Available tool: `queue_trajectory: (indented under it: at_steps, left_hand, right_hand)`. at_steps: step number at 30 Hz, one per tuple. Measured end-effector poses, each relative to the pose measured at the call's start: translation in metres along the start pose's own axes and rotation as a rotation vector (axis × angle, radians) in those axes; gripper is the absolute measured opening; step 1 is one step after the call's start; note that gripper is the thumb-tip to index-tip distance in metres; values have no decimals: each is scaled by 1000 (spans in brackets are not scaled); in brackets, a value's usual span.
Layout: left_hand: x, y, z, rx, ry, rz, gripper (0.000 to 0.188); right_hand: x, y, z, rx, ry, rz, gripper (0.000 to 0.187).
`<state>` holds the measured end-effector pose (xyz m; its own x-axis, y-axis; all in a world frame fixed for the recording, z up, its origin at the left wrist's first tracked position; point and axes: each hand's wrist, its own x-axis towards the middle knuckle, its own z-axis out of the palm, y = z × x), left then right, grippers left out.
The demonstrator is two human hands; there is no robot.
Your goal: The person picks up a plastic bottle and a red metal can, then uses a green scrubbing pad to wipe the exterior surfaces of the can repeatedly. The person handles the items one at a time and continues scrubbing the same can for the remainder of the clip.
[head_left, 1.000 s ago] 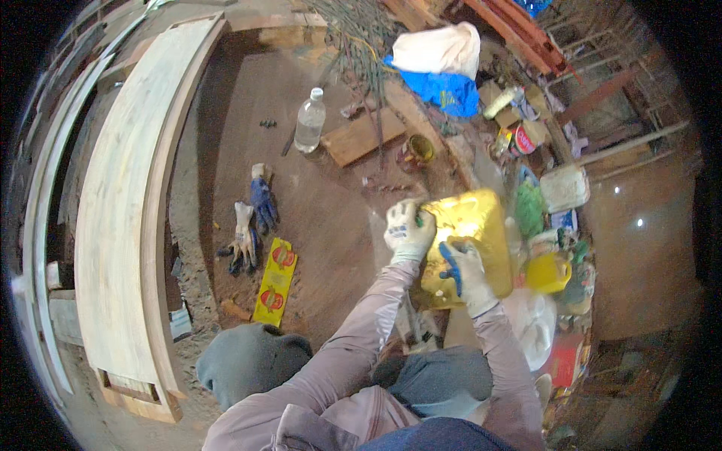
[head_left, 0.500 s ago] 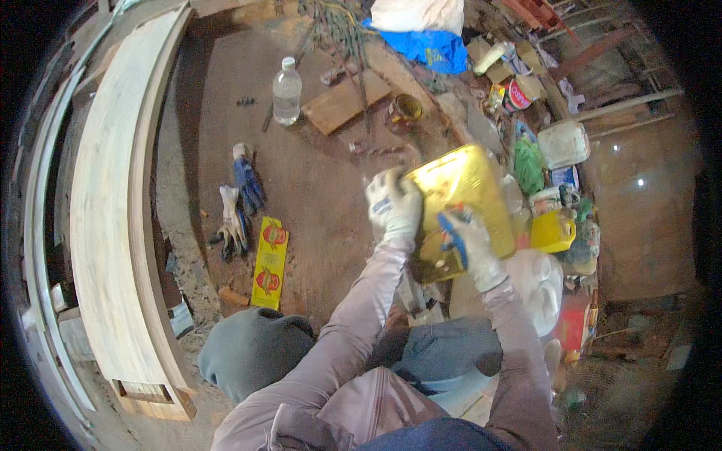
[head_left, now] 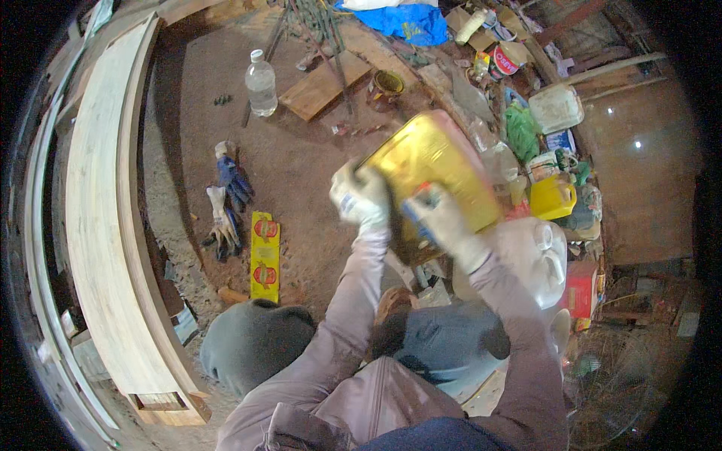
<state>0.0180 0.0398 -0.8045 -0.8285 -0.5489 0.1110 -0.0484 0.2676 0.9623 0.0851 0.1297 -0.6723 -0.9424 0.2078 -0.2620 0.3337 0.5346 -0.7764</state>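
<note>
While you crouch over the dirt floor (head_left: pixel 301 173), your two gloved hands hold a big yellow tin can (head_left: pixel 432 169) up in front of you, tilted, its upper end leaning away toward the clutter. Your left hand (head_left: pixel 362 197) is clamped on the can's near left edge, fingers wrapped around the corner. Your right hand (head_left: pixel 442 219) presses against the can's lower face, fingers curled over it; the picture blurs there, so the exact hold of the fingertips is unclear. Both hands touch the can and sit just beside each other.

Below the can, to your right, a white plastic jug (head_left: pixel 535 255) stands on the ground, and beyond it a small yellow jerrycan (head_left: pixel 553 197) sits among green bags and cartons. A red box (head_left: pixel 580 289) lies near the jug.

To your left on the floor lie a flat yellow packet (head_left: pixel 265 255) and, just beside it, a pair of blue and white work gloves (head_left: pixel 226 203). Farther off stand a clear water bottle (head_left: pixel 261 84) and a short wooden board (head_left: pixel 325 84). Long curved pale planks (head_left: pixel 101 203) run along the far left. A blue tarp (head_left: pixel 406 21) lies at the top.
</note>
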Motion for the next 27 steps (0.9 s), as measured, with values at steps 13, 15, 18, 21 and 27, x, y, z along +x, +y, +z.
queue_trajectory:
  at_steps: [13, 15, 18, 21, 27]
  left_hand:
    - [-34, -65, -37, -234, 93, -482, 37]
    - [-29, -72, -44, -328, 119, -457, 36]
    - [-2, -45, -39, -70, 142, -222, 27]
    - [10, 2, -23, 44, 42, -86, 33]
    - [24, 24, -6, 21, -225, -138, 41]
  right_hand:
    - [-28, 17, 76, -266, -241, 57, 37]
    - [-27, 18, 79, -392, -283, -10, 36]
    - [-7, 5, 57, -179, -169, 32, 41]
    - [14, -9, 16, 86, -80, 100, 39]
    - [30, -15, 5, 95, 51, 179, 42]
